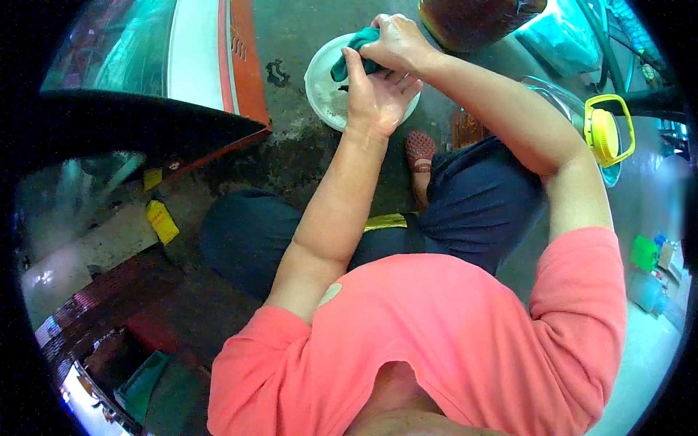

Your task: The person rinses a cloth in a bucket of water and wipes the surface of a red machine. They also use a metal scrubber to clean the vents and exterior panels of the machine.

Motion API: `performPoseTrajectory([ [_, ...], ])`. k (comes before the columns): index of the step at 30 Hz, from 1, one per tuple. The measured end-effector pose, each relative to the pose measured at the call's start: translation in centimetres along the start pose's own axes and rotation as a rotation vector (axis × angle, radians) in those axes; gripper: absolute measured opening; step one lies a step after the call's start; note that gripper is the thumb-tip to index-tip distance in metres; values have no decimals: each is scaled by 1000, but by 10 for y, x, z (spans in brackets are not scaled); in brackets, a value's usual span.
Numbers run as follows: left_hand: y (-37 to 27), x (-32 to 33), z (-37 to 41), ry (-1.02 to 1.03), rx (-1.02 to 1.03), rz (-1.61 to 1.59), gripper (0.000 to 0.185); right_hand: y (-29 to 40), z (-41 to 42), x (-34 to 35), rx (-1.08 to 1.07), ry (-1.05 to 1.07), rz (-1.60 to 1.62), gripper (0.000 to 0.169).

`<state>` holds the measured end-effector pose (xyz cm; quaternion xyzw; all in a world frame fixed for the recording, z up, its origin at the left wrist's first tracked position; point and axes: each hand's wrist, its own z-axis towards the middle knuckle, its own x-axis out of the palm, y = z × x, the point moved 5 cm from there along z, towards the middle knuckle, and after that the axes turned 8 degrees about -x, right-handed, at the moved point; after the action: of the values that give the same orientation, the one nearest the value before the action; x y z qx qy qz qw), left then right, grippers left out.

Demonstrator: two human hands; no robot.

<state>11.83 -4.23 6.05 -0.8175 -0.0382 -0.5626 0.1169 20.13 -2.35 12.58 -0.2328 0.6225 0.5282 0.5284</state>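
A dark green wet cloth (357, 49) is bunched in my right hand (401, 41), whose fingers are curled over it. White suds cling to the back of that hand. Just below it, my left hand (376, 95) is turned palm up, its wet palm bare and fingers apart. The left thumb overlaps the cloth's lower edge; whether it presses on it is hard to tell. Both hands are over a round white basin (312, 90) on the floor, which holds cloudy, bubbly water. A small dark patch beside the left thumb is too unclear to name.
An orange-and-white cabinet-like object (242, 60) stands at left. A large brown container (480, 22) is beyond the basin. On the right is a clear plastic jug with a yellow cap and handle (605, 131). A yellow packet (162, 222) lies at left.
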Motion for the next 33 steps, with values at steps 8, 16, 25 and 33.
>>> performPoseTrajectory([
  [8, -9, -38, 17, -73, -35, -189, 70, 30, -35, 19, -276, 174, -155, 37],
  [16, -27, -62, 28, -117, -3, -481, 23, 9, 38, -1, -12, 138, 301, 31],
  [25, -29, -37, 11, 207, -409, -636, 26, -44, -88, 172, 1165, -985, 1730, 26],
  [33, -34, -12, -10, 276, -381, -774, 22, 24, -52, 133, 386, -505, 2453, 67],
])
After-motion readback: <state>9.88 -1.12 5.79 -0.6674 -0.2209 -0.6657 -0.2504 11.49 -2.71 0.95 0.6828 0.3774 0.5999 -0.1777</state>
